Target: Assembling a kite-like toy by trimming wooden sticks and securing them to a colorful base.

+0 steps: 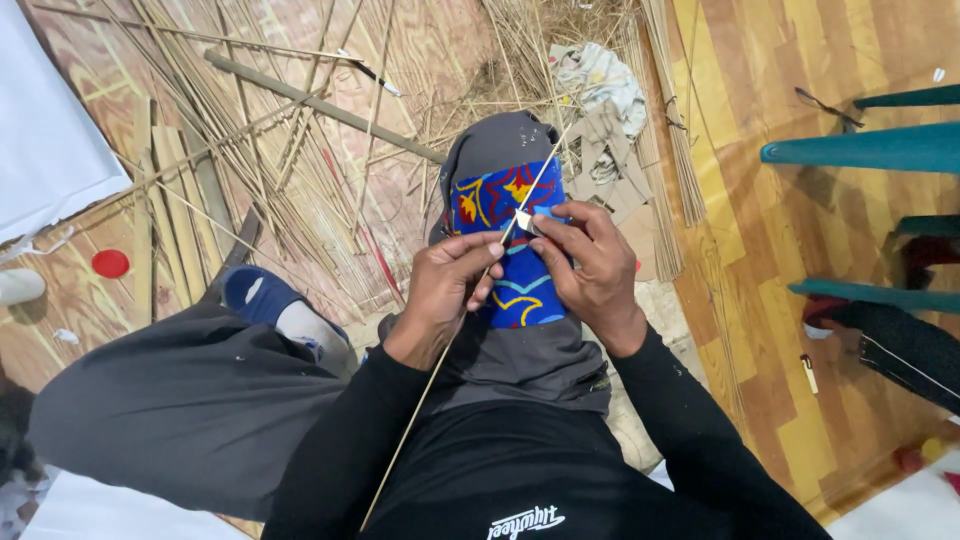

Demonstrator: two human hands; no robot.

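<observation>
Seated work on a wood-pattern floor, both hands at centre frame.

I see the left hand (452, 285) clenched around a thin bamboo strip (470, 310) that runs diagonally from lower centre up past the knee. The right hand (590, 262) pinches a small blade (524, 221) against that strip, over a blue patterned cloth (510, 250) on the raised knee. The floor (770, 250) is a glossy wood-pattern sheet. Loose split strips (280, 170) cover the upper left, with a long pole (320, 105) across them. A red lid (110, 263) lies at left. Teal chair legs (870, 148) stand at upper right. A crumpled rag (600, 80) lies at top centre.
</observation>
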